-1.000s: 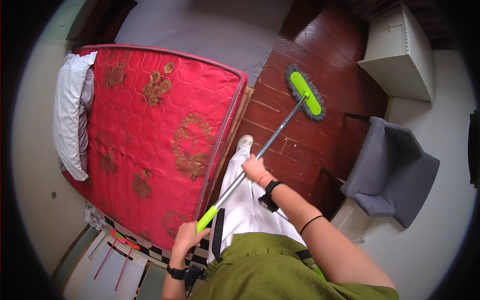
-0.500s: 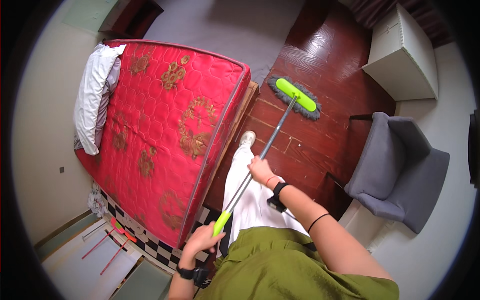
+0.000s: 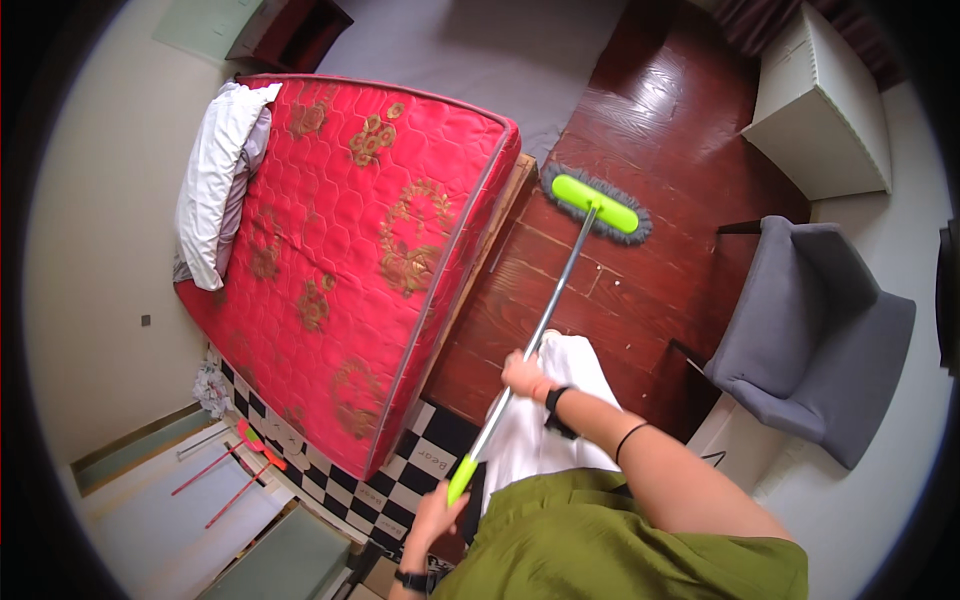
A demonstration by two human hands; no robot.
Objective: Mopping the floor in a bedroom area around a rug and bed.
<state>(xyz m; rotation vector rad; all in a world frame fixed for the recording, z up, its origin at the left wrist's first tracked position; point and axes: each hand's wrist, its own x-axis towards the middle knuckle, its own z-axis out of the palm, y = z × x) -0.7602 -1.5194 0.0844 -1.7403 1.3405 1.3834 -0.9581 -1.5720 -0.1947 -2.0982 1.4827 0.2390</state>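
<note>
A mop (image 3: 565,277) with a lime-green head plate and grey fluffy pad slants across the view, its pad on the dark red wooden floor (image 3: 600,325) near the corner of the bed. My left hand (image 3: 437,512) is closed around the green grip at the lower end of the handle. Farther up, my right hand (image 3: 524,374) wraps the metal pole. Both wrists carry black straps. Small white bits lie on the floor near the pad.
A bed with a red patterned mattress (image 3: 340,220) and white pillow (image 3: 217,190) fills the left. At right stand a grey armchair (image 3: 800,340) and a white cabinet (image 3: 830,110). Red fly swatters (image 3: 235,490) lie lower left. A black-and-white checkered mat (image 3: 430,450) borders the bed.
The mop head has shifted slightly nearer and to the right, and both hands have drawn lower with the handle. My foot has moved back, and the view has shifted a little.
</note>
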